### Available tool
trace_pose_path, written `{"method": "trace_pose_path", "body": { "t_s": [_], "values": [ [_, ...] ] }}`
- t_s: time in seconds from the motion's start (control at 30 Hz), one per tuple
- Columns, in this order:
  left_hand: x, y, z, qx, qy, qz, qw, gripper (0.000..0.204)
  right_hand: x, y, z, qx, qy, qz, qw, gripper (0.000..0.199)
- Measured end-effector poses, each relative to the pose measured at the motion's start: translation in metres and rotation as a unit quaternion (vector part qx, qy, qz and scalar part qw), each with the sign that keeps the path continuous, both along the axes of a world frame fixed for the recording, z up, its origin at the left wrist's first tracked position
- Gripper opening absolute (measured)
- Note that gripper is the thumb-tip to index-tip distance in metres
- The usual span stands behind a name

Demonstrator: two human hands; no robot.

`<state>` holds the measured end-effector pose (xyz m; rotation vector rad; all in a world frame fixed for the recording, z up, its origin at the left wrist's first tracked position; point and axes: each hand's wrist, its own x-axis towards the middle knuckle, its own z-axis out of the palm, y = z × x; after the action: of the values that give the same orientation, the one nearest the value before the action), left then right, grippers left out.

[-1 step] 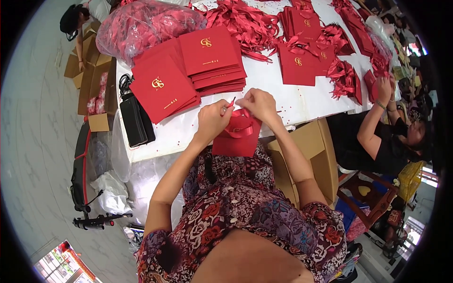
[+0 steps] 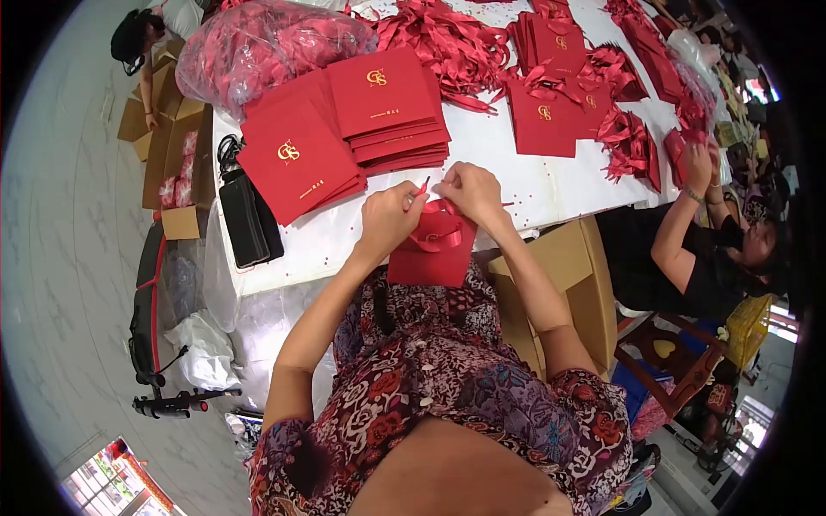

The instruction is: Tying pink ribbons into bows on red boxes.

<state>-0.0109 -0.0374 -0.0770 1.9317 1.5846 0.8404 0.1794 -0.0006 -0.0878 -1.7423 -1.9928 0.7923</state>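
Observation:
A small red paper bag with a red ribbon handle lies at the table's near edge, against my lap. Above its left side my left hand is closed, pinching a thin red strip with a dark tip; its exact kind is hard to tell. My right hand is over the bag's upper right, thumb and fingers pinched together close to that tip. Whatever it pinches is too small to make out. Beyond my hands are stacked flat red bags with gold print and a second pile.
A black pouch lies at the table's left edge. Farther back are a plastic sack of red ribbon, loose ribbons and finished-looking bags. A cardboard box stands by my right arm. A person in black works at right.

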Motion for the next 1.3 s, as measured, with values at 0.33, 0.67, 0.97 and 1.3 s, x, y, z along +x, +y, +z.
{"method": "trace_pose_path", "body": {
  "t_s": [0.33, 0.67, 0.97, 1.3],
  "values": [
    [0.004, 0.012, 0.004, -0.001, 0.042, -0.056, 0.998, 0.018, -0.002, -0.005, -0.010, -0.159, 0.390, -0.016, 0.907, 0.019],
    [0.012, 0.011, 0.030, -0.047, 0.040, -0.091, 0.994, 0.019, 0.003, -0.015, 0.008, -0.151, 0.419, -0.005, 0.895, 0.019],
    [0.006, 0.017, 0.024, 0.060, 0.018, -0.138, 0.989, 0.018, 0.004, -0.012, 0.016, -0.079, 0.398, 0.035, 0.913, 0.014],
    [0.005, -0.008, 0.008, -0.183, -0.379, -0.146, 0.895, 0.067, 0.040, -0.001, 0.025, -0.112, 0.558, -0.083, 0.818, 0.019]
  ]
}}
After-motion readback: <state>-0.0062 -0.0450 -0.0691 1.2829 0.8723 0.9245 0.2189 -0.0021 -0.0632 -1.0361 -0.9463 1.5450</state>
